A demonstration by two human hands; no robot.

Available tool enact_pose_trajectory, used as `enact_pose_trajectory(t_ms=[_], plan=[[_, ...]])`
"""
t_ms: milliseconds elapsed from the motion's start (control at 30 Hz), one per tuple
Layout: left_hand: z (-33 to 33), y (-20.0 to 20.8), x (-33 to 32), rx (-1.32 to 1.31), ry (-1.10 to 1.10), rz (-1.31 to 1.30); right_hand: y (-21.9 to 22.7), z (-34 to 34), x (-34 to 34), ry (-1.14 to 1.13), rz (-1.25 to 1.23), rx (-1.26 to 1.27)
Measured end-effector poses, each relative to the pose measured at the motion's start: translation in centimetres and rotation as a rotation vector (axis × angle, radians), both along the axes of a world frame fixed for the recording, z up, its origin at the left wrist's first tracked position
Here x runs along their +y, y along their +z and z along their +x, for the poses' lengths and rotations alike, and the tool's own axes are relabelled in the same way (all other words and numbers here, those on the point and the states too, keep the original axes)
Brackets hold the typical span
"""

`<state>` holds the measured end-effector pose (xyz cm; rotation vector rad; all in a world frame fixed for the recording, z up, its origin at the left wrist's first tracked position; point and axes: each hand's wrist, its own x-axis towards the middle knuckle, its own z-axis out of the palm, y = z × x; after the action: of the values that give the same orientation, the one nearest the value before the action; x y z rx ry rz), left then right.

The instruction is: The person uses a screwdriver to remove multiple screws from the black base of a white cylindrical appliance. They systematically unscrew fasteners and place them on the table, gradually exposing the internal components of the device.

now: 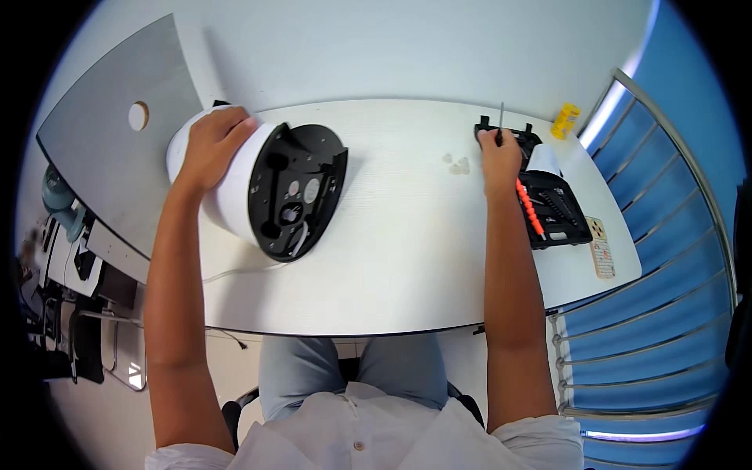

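A white rounded appliance point(227, 205) with a cord lies on its side on the left of the table. Its black underside point(304, 192), with screw holes and round openings, faces right. My left hand point(213, 145) is curved over its white top and grips it there. At the right, my right hand point(501, 160) closes around a thin screwdriver point(501, 117), its metal shaft pointing up. That hand is over the left side of an opened black tool case point(568, 231). An orange flexible bit extension point(530, 208) lies in the case, beside a row of dark bits.
Several small pale pieces point(458, 166) lie on the white table point(399, 243), left of my right hand. A yellow container point(565, 121) stands at the back right. A phone point(601, 249) lies near the right edge. Metal railing point(666, 290) runs beyond it; a grey partition point(117, 86) is at left.
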<state>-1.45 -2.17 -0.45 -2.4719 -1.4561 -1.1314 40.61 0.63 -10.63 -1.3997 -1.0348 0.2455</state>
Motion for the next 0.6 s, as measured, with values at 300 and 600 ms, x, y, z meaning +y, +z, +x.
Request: enact_pose_trajectory(t_ms=[300, 600], plan=[[0.7, 0.4, -0.1, -0.075, -0.012, -0.107, -5.5, 4.4, 2.0, 0.079, -0.396, -0.474], [1.9, 1.4, 2.4, -0.09, 0.11, -0.3, -6.0, 3.5, 2.0, 0.072, -0.479, -0.693]])
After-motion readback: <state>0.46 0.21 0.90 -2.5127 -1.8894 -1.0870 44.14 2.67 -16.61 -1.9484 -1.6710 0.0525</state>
